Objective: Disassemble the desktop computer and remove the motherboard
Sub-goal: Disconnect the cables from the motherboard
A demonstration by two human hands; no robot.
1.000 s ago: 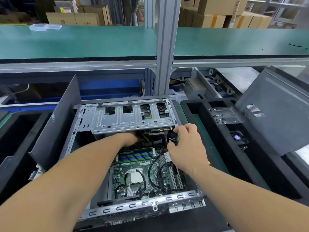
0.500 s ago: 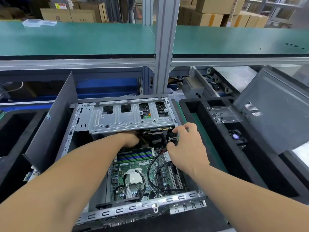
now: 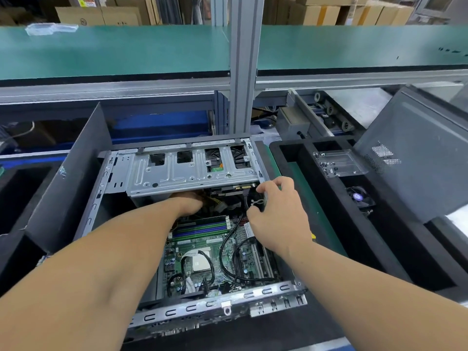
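Observation:
The open desktop case (image 3: 177,314) lies on its side before me. Its green motherboard (image 3: 197,252) sits inside, with memory sticks, a bare processor and black cables (image 3: 228,249) over it. A silver drive cage (image 3: 187,173) spans the far end. My left hand (image 3: 188,202) reaches under the cage among yellow and black wires; its fingers are hidden. My right hand (image 3: 278,216) pinches a small black part (image 3: 254,198) with a wire loop at the cage's right end.
A grey side panel (image 3: 68,178) leans on the case's left. Black foam trays (image 3: 329,224) on the right hold a clear plastic box (image 3: 336,163), a small fan (image 3: 359,197) and another grey panel (image 3: 417,153). A metal post (image 3: 244,72) rises behind the case.
My right hand's fingers have shifted a little on the black part and spread slightly. The left hand stays under the cage. The view has tilted down slightly.

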